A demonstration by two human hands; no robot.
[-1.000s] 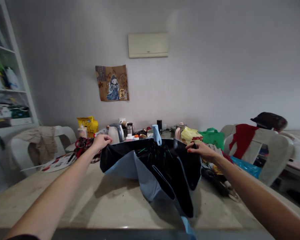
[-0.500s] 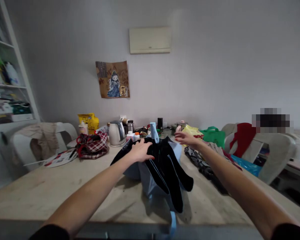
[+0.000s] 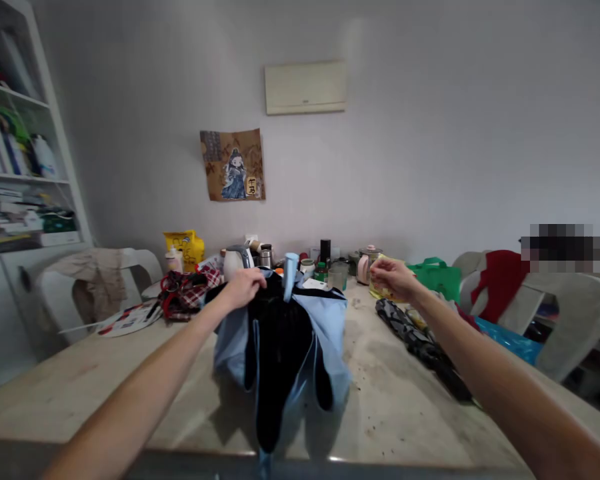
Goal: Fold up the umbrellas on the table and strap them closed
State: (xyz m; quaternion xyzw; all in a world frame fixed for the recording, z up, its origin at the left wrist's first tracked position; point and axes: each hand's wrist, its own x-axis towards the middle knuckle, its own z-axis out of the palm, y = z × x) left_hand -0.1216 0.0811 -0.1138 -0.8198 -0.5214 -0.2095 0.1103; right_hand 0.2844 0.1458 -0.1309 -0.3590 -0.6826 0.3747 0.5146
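A light blue umbrella (image 3: 327,323) with black inner fabric and hanging black flaps stands on the table, its light blue handle (image 3: 291,275) pointing up. My left hand (image 3: 245,288) is closed on the upper left edge of the fabric, beside the handle. To the right, away from the fabric, my right hand (image 3: 393,279) is raised above the table with its fingers pressed together; whether anything small is between them is too small to tell.
Behind are a kettle (image 3: 236,260), jars and a green-capped bottle (image 3: 321,272). At left lies a red checked cloth bundle (image 3: 183,293). A folded patterned umbrella (image 3: 420,343) and green bag (image 3: 437,279) are at right. A person's head shows far right.
The blue and black fabric has turned and shifted left. My left hand has moved left and closed on its edge. My right hand has moved right, and its fingers have drawn together.
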